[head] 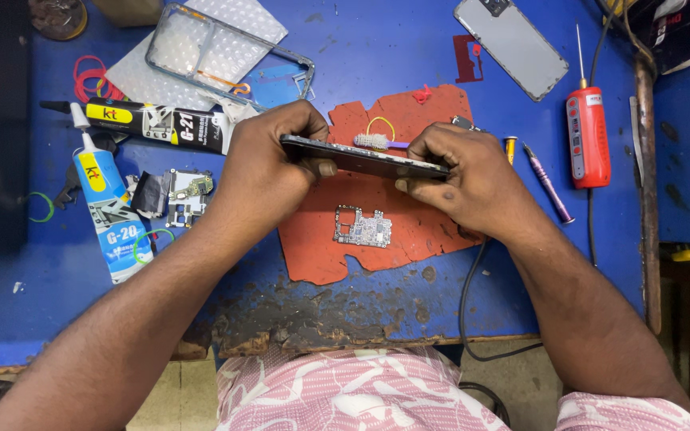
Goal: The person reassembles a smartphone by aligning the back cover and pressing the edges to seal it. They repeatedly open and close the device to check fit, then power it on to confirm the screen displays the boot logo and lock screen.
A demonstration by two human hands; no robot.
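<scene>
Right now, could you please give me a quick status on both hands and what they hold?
Left hand and right hand grip thin dark phone body edge-on above orange mat. Small circuit board lies beneath. Nothing blocking.

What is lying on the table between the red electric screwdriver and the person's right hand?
In the head view, a purple-handled tool and a small yellow-tipped piece lie on the blue table between the red screwdriver and the right hand.

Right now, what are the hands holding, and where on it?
Both hold one dark phone body edge-on: left hand at its left end, right hand at its right end.
</scene>
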